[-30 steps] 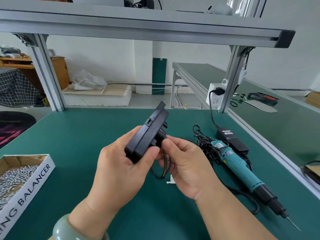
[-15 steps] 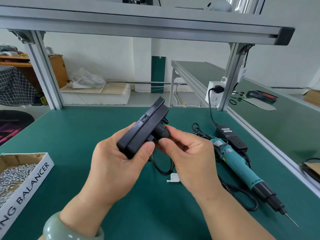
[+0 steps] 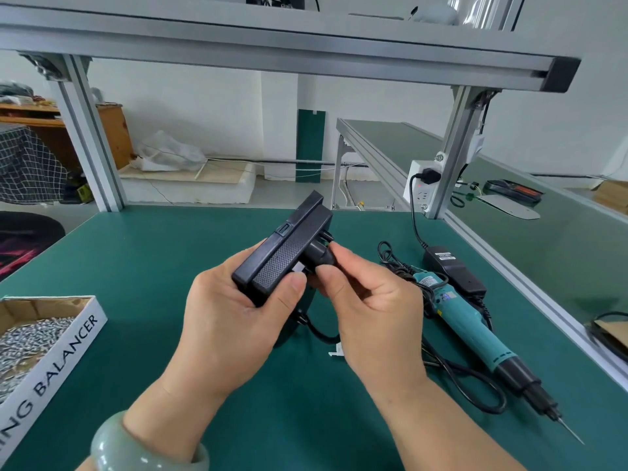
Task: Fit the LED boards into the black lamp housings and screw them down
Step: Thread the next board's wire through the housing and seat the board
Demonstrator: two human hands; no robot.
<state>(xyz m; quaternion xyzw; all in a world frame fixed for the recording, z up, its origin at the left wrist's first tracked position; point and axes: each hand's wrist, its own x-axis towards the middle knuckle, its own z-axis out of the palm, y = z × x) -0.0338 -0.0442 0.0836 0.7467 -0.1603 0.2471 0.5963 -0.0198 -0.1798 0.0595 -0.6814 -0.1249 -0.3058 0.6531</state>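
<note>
Across the green tabletop (image 3: 136, 266), a box of screws (image 3: 51, 338) is sitting at 8 o'clock and a teal electric screwdriver (image 3: 469, 321) is lying at 4 o'clock. At centre, the left hand (image 3: 231, 324) is gripping the black lamp housing (image 3: 285, 256) aloft while the right hand (image 3: 373, 311) is pinching its rear bracket (image 3: 317, 254). Compared with a second ago, the housing is tilting flatter.

The lamp housing (image 3: 287, 253) is black with a fine dotted texture. The table (image 3: 142, 266) is dark green, the screwdriver (image 3: 469, 328) teal, the bracelet (image 3: 136, 450) pale green.
</note>
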